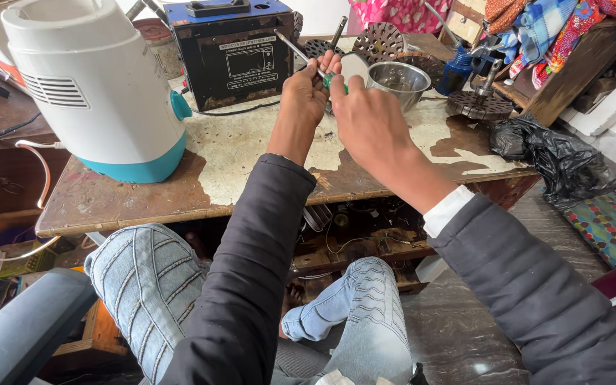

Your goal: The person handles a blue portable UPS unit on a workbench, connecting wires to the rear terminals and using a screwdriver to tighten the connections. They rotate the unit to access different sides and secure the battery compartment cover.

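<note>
Both my hands meet above the worn wooden table (251, 153). My left hand (304, 93) is closed around a thin metal shaft of a screwdriver (295, 48) that points up and to the left. My right hand (368, 117) grips the same tool's green handle (336, 82), just below my left fingers. A steel bowl (398, 80) stands right behind my right hand, with a small white round piece (355, 65) beside it. Dark sleeves cover both my forearms.
A white and teal appliance (101, 85) fills the table's left. A black box with a blue lid (229, 46) stands at the back. Perforated metal discs (479, 105) lie at the back right. A black plastic bag (550, 153) sits right of the table. My knees are under the table edge.
</note>
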A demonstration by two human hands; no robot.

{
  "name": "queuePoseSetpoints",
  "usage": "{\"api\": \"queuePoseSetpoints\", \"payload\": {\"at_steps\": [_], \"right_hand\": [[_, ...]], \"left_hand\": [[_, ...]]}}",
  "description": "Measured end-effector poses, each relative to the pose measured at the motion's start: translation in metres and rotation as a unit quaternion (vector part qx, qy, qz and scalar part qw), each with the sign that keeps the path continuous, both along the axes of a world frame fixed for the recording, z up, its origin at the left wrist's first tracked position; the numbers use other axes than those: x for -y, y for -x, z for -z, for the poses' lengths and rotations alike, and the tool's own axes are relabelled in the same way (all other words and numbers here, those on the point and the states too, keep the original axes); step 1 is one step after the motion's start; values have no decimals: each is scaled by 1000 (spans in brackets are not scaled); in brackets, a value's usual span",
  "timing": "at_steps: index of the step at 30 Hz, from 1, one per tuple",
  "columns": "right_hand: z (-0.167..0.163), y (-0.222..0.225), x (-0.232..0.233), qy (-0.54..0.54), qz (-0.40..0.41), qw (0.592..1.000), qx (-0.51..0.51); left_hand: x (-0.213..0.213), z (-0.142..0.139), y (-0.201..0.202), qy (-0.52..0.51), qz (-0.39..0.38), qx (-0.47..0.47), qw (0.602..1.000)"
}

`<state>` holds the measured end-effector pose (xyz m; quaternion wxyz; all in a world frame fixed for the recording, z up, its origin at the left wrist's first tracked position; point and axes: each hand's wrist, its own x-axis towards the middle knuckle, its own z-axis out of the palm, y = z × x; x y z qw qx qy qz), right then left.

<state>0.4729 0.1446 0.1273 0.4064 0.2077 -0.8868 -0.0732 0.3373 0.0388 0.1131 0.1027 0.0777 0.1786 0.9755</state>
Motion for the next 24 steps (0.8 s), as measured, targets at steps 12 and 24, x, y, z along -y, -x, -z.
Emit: {"api": "queuePoseSetpoints", "payload": {"at_steps": [12, 24], "right_hand": [[-5, 18, 4, 613, -157, 702, 325], [20, 31, -8, 258, -149, 954, 7]], "left_hand": [[7, 5, 7, 9, -11, 11, 1000], [7, 9, 15, 18, 5, 39, 999]]}}
